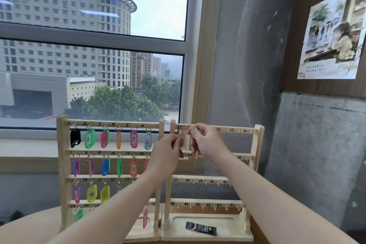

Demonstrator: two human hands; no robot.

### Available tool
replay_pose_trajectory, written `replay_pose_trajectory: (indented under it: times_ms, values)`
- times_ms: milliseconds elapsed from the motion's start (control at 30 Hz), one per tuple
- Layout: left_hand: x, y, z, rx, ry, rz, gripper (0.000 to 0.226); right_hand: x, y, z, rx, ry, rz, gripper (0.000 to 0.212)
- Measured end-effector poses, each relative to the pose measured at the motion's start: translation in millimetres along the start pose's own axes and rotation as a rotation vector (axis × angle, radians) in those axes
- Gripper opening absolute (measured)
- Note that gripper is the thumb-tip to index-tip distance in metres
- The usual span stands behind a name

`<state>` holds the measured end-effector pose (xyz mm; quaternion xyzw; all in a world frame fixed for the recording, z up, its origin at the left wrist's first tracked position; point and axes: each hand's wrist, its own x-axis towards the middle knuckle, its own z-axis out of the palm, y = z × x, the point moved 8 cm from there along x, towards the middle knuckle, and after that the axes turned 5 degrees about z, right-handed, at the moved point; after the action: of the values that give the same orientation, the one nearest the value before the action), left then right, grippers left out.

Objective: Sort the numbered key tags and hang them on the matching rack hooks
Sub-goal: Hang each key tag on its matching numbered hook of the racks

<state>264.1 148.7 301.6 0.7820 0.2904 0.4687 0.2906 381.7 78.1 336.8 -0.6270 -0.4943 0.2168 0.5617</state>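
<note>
Now orange tag (181,138) upright, ring topmost.

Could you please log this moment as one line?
left hand: holds orange tag | right hand: pinches its ring | place: top row of right rack, near 25 | left rack: mostly filled

Two racks stand side by side before the window (95,45): the left rack (63,164) hung with tags, the right rack (257,144) with a packet (201,228), perhaps a sachet, in its base tray.

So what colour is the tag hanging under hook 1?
Black tag, on the left rack's top row; head view.
</note>
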Motion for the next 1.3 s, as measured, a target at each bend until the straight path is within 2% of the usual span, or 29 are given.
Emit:
replay_pose_trajectory:
  times_ms: [167, 300, 600, 767, 1033, 1167, 1300]
  values:
    - [-15.4, -8.5, 1.9, -0.066, -0.048, -0.032, 0.026, 1.8, 0.3, 7.1, -0.025, 0.029, -0.003, 0.026]
    - [-17.8, -11.9, 1.2, -0.109, -0.063, -0.037, 0.025, 3.3, 1.9, 10.1, -0.148, 0.062, 0.011, 0.031]
    - [-46.6, -29.6, 18.7, -0.148, -0.158, -0.183, 0.028, -18.1, 40.7, 21.9, -0.132, -0.042, 0.288, 0.042]
    - [-86.9, -30.4, 27.0, -0.058, -0.218, -0.181, 0.036, -76.8, 78.7, 21.5, -0.105, -0.193, 0.464, 0.031]
    - [-186.4, -27.6, 77.2, -0.052, -0.435, -0.282, 0.039, -206.6, 136.2, -27.5, 0.036, -0.222, 0.615, 0.027]
    - [-247.6, -24.3, 121.5, 0.013, -0.657, -0.249, 0.032, -269.0, 168.7, -56.5, -0.205, -0.271, 0.627, 0.028]
    - [-297.9, -22.2, 162.0, 0.052, -0.840, -0.199, 0.020, -311.4, 194.4, -94.8, -0.570, -0.147, 0.606, 0.024]
